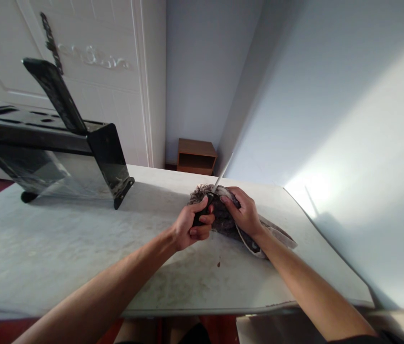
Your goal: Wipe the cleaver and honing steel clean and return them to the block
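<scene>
My left hand (195, 224) is closed around the black handle of a knife (222, 173). Its narrow pale blade slants up and to the right, away from me. A dark grey-brown fluffy cloth (225, 222) lies bunched on the table around the base of the blade. My right hand (243, 210) grips the cloth's upper right part, thumb on top, close beside the blade. Beyond my right wrist a flat greyish pointed piece (278, 233) sticks out; whether it is cloth or another blade I cannot tell.
On the left of the stained white table (90, 253) stands a black knife block (69, 157) with clear sides, one black handle (56, 93) rising from it. A small brown speck (218, 263) lies near me. Walls (331, 143) border the right; a brown cabinet (197, 148) stands behind.
</scene>
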`<action>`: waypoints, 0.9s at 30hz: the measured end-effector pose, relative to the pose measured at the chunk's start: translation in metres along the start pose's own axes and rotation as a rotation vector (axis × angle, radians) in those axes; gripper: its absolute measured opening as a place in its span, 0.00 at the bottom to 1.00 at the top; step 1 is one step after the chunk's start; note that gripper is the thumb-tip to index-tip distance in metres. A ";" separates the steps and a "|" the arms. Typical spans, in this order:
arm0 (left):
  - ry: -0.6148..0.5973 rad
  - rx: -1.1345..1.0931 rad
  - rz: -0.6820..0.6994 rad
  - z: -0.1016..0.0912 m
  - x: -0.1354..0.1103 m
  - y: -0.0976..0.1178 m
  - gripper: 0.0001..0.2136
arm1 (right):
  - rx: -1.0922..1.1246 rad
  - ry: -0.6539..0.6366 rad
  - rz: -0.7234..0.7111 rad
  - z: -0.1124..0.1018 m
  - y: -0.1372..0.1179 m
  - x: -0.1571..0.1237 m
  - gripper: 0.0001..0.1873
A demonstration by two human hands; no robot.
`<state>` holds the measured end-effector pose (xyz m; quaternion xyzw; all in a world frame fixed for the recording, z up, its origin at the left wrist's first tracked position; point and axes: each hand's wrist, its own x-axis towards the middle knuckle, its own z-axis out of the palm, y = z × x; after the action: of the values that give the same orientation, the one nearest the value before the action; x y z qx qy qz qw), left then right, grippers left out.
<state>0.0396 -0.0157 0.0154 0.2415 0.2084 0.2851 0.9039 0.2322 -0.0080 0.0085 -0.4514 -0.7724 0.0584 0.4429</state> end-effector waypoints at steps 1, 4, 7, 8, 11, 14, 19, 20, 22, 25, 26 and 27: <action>-0.006 0.000 0.000 0.000 0.000 0.000 0.16 | 0.002 0.018 0.013 0.000 0.000 -0.001 0.10; -0.004 0.011 0.007 -0.001 0.000 0.000 0.16 | 0.013 0.073 0.031 0.001 0.000 -0.003 0.11; 0.026 0.059 0.013 -0.002 0.003 -0.002 0.16 | 0.044 0.067 -0.010 0.001 -0.001 -0.005 0.11; 0.037 0.089 0.015 -0.002 0.004 -0.004 0.16 | 0.059 0.051 -0.038 0.001 -0.002 -0.005 0.10; 0.068 0.227 0.076 -0.004 0.008 -0.009 0.16 | 0.114 0.020 -0.120 -0.001 -0.004 -0.003 0.10; 0.093 0.387 0.202 -0.004 0.009 -0.015 0.17 | 0.163 0.001 -0.163 -0.004 -0.004 -0.002 0.11; 0.111 0.526 0.303 -0.003 0.010 -0.019 0.20 | 0.288 -0.038 -0.121 -0.006 -0.001 -0.001 0.13; 0.109 0.543 0.309 -0.003 0.010 -0.019 0.20 | 0.311 -0.035 -0.096 -0.006 0.000 0.000 0.13; 0.104 0.574 0.318 -0.004 0.010 -0.019 0.20 | 0.334 -0.022 -0.033 -0.005 0.002 0.002 0.11; 0.092 0.609 0.325 -0.004 0.009 -0.020 0.21 | 0.304 -0.017 0.045 -0.002 0.004 0.003 0.07; 0.088 0.614 0.326 -0.003 0.009 -0.020 0.21 | 0.278 -0.021 0.060 -0.002 0.004 0.004 0.07; 0.082 0.618 0.326 -0.003 0.009 -0.020 0.21 | 0.247 -0.028 0.065 -0.001 0.005 0.004 0.07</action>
<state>0.0529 -0.0236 -0.0002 0.5222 0.2799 0.3585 0.7214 0.2354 -0.0026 0.0092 -0.4175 -0.7503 0.1738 0.4823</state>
